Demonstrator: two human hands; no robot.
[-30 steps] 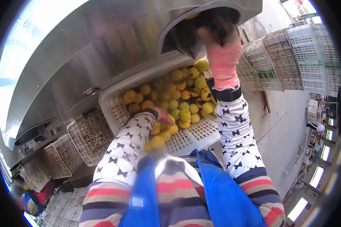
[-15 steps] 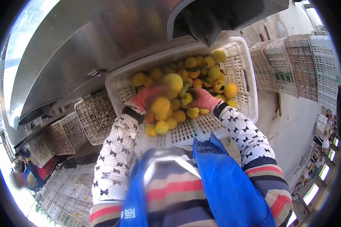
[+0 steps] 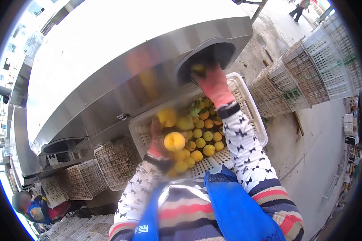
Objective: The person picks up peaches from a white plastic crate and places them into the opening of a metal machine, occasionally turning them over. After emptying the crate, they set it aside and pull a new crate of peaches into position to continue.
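Half a second ago both gloved hands were down among the fruit; now the right hand (image 3: 211, 83) is reaching up into the round opening (image 3: 205, 60) of the brushed steel machine (image 3: 108, 80), fingers curling round a small yellow fruit (image 3: 198, 68) — feeding looks under way. The left hand (image 3: 159, 138) is lifting a smooth, round yellow fruit (image 3: 174, 141), fingers closing around it, just above the white perforated plastic crate (image 3: 253, 116), where the remaining fruit is lying heaped at the near side.
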